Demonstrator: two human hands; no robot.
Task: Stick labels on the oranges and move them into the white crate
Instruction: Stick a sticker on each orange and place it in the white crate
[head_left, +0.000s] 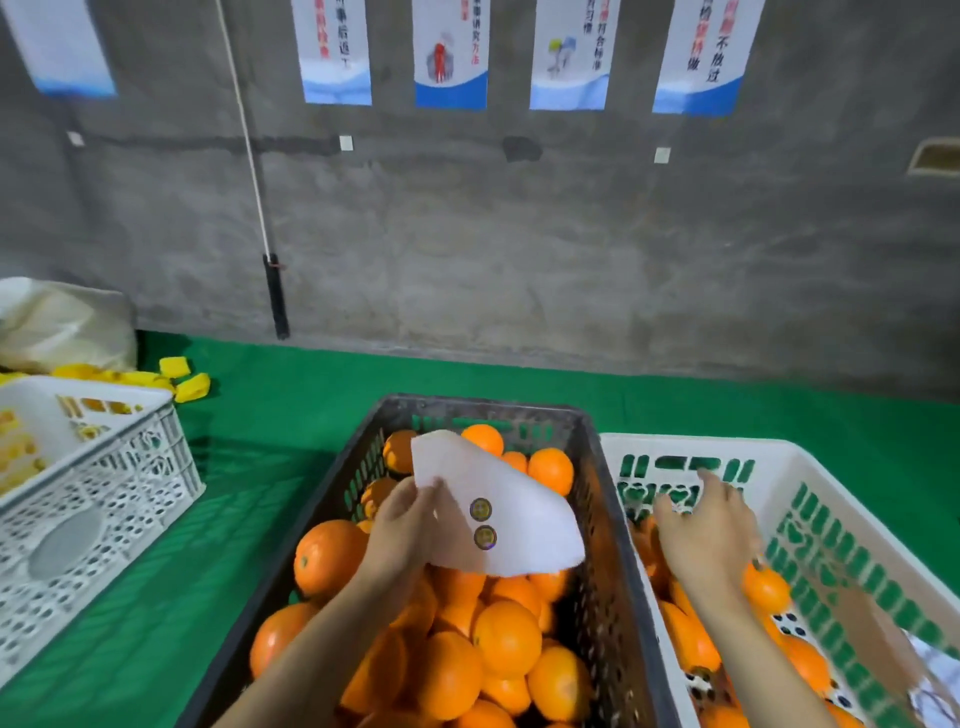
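Round bright oranges (506, 636) crowd the dark slatted plastic crate (483, 405) in front of me, so most of the job looks undone; a few lie in the white plastic crate (779, 447) on my right. My left hand (400, 525) pinches the white backing sheet (519, 499), which carries two round labels (480, 509). My right hand (706, 530) hovers over the white crate, fingers spread, holding nothing. The sheet hides some fruit; a second white lattice crate (104, 467) sits at left on the green mat (260, 467).

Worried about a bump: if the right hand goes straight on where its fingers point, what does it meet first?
Likely the far wall of the white crate, just beyond the right hand, though depth is unclear.
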